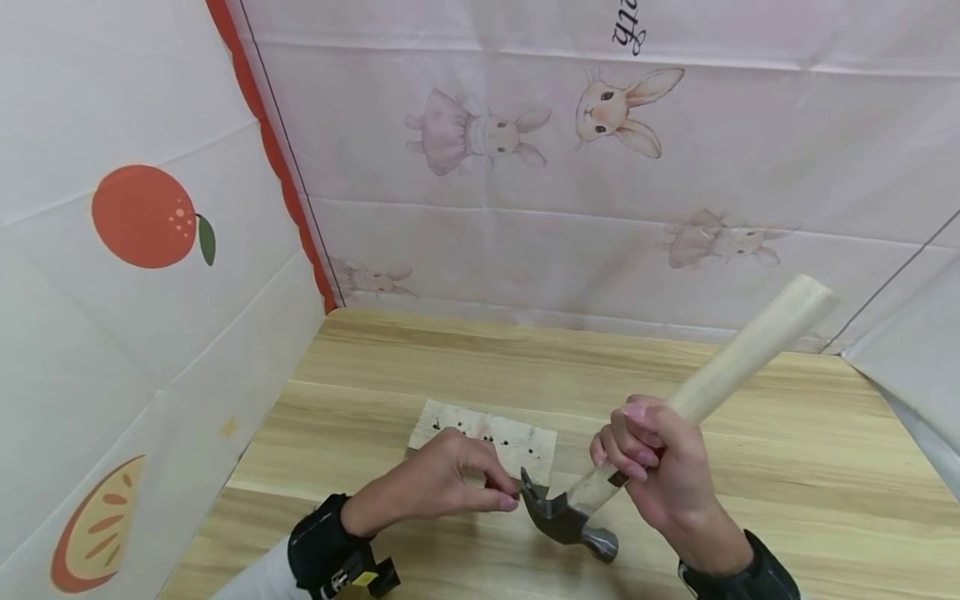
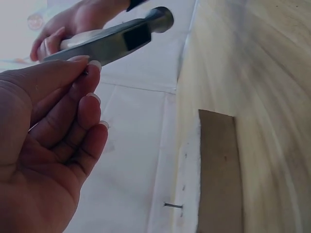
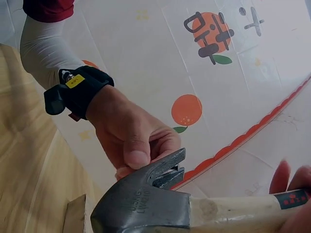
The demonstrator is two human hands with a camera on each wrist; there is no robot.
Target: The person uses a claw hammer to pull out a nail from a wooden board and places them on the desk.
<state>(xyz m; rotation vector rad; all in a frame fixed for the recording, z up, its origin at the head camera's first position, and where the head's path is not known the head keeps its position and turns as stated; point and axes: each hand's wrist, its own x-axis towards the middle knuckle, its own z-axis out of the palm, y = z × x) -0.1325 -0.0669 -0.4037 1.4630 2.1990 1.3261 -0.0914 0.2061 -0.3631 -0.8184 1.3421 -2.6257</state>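
Hands are both occupied: a claw hammer (image 1: pixel 712 383) is gripped by the right hand (image 1: pixel 663 462) above the desk (image 1: pixel 810 467), its claw close beside the left hand (image 1: pixel 442 479), where something dark (image 2: pixel 86 73), too small to identify, is pinched. Part of a wooden block (image 1: pixel 521 440) is hidden by the left hand. Oranges (image 1: pixel 144 217) and rabbits (image 1: pixel 615 112) are printed on surrounding sheets (image 1: pixel 90 350). "KG" is stamped on the grey metal head (image 3: pixel 141 204); the handle label (image 3: pixel 294 200) cannot be read. Dark holes (image 1: pixel 531 451) are seen in the pale block, with one nail (image 2: pixel 173 206) protruding.

The person's left hand (image 1: pixel 442 479) pinches with thumb (image 2: pixel 56 77) and index finger (image 2: pixel 86 86), the other fingers (image 2: pixel 89 112) bent just beside them; the right hand (image 1: pixel 667 467) grips, fingers curled, its wrist (image 1: pixel 716 542) behind them.
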